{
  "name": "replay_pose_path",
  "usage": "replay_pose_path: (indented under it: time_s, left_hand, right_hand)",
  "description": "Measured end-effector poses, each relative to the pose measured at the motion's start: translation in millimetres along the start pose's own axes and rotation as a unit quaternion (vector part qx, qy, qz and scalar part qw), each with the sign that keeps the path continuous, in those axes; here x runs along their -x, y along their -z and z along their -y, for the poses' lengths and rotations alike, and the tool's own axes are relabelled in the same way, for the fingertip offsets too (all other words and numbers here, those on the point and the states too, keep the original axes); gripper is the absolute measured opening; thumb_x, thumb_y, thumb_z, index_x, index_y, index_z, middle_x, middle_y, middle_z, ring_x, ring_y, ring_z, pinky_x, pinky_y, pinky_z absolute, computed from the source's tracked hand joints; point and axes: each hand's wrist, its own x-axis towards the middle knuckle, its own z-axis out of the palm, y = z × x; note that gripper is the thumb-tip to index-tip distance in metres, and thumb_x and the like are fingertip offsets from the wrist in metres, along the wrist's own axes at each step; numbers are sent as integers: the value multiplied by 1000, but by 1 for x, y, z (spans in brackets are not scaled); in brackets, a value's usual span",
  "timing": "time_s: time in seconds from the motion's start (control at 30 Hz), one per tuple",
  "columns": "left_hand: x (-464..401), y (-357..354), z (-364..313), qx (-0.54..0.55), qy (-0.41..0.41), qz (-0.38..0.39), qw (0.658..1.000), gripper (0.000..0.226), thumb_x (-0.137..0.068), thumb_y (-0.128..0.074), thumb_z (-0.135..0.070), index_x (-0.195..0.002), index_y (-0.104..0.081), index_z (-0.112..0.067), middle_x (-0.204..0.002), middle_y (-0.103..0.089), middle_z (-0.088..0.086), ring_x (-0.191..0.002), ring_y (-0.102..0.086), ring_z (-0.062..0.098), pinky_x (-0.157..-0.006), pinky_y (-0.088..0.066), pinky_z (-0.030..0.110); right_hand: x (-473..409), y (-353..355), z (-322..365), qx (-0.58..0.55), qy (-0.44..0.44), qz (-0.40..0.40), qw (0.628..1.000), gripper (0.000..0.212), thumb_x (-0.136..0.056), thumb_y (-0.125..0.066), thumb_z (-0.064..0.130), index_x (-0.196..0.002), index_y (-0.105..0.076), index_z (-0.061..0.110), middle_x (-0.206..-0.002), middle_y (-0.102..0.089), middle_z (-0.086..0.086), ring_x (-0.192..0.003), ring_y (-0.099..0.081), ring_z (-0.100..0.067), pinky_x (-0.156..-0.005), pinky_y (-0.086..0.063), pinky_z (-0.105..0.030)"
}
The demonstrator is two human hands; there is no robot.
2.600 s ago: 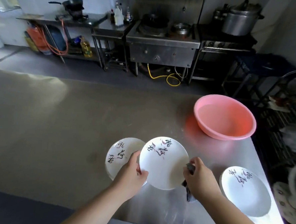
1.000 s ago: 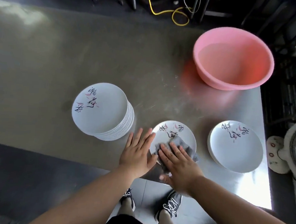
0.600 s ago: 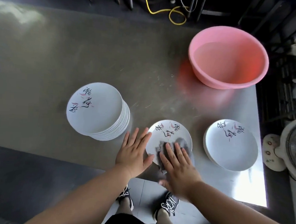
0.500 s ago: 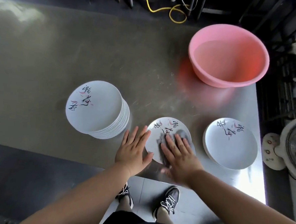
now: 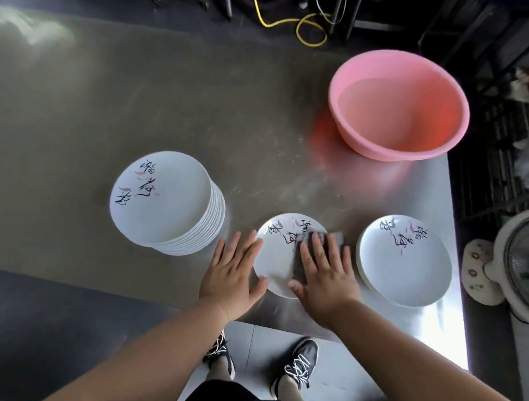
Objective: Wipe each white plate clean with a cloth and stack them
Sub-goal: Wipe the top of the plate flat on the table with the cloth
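- Grey cloth (image 5: 315, 253) is sliding rightward across the plate (image 5: 280, 257), lower centre, under the flat-fingered right hand (image 5: 326, 278).
- Left hand (image 5: 232, 271), fingers straight, is steadying the plate's rim; wiping is continuing, stacking not yet.

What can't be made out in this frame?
- Head view: plate centre under cloth, hidden by right hand.
- Right stack: plate count, edges hidden.
- Fan: cut off by right edge.
- Basin: water or dry, unclear.
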Motion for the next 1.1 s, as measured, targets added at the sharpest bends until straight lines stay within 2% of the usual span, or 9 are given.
replay_pose_path:
  time_s: [0.1,0.2,0.27,0.33,0.5,0.6,0.73,0.93,1.1]
  left_hand:
    - [1,1,1,-2,6,3,1000,83,-100,-35,-65,-169,-16,-22,-177,-5,-5,-163,-3,24,-130,-13,55]
    - [1,2,0,0,6,3,1000,83,-99,-39,-62,-168,-18,-22,-177,-7,-4,-163,-5,25,-129,-15,56]
    - [1,3,0,4,2,2,1000,83,-97,-41,-58,-168,-20,-21,-177,-9,-4,-163,-7,27,-128,-18,57]
    - [1,4,-1,10,2,-2,1000,83,-95,-43,-55,-167,-22,-21,-176,-11,-4,-162,-10,27,-127,-19,58]
    - [0,4,-1,7,3,-9,1000,83,-95,-42,-55,-167,-22,-19,-176,-10,-3,-162,-11,26,-128,-17,56]
    - [1,3,1,0,3,-9,1000,84,-98,-39,-61,-168,-21,-19,-176,-9,-2,-163,-8,25,-129,-12,54]
    - [1,1,0,1,-2,-16,1000,84,-98,-38,-63,-167,-22,-19,-176,-12,-1,-163,-10,26,-128,-15,55]
    - [-1,-2,0,5,2,-18,1000,84,-98,-39,-66,-167,-22,-21,-177,-4,-2,-163,-8,23,-129,-12,54]
    - [4,1,-1,37,14,-8,999,94,-89,-46,-79,-156,-37,-15,-177,1,6,-162,-10,28,-128,-14,56]
  right_hand:
    - [4,0,8,-28,-17,20,999,96,-91,-1,77,-166,10,18,-172,25,-9,-148,41,-43,-125,17,-55]
    - [44,-20,20,-65,7,3,998,92,-95,-25,73,-161,-38,10,-172,-20,-16,-157,2,-50,-129,-11,-54]
    - [56,-27,18,-72,20,-6,997,87,-95,-33,71,-152,-54,8,-167,-36,-15,-156,-17,-50,-129,-19,-51]
    - [40,-18,6,-76,14,-16,997,90,-96,-25,72,-158,-44,10,-171,-25,-11,-157,-9,-50,-128,-10,-49]
    - [-29,13,-23,-94,0,-31,995,95,-89,4,80,-169,0,29,-165,36,14,-155,29,-40,-129,6,-47]
    - [-14,-2,-17,-114,-11,-36,993,96,-92,-1,81,-168,-1,21,-167,37,7,-160,18,-33,-128,2,-40]
    - [35,-33,1,-137,-41,-26,989,99,-96,-16,77,-166,-21,6,-174,17,-5,-161,-3,-37,-130,-13,-46]
    - [-20,-6,-13,-161,-54,-63,984,94,-94,-4,78,-168,3,21,-166,40,5,-161,11,-32,-129,0,-42]
    - [6,-20,9,-187,-95,-81,974,88,-101,-24,70,-168,-11,15,-173,18,-14,-160,-3,-37,-129,-2,-45]
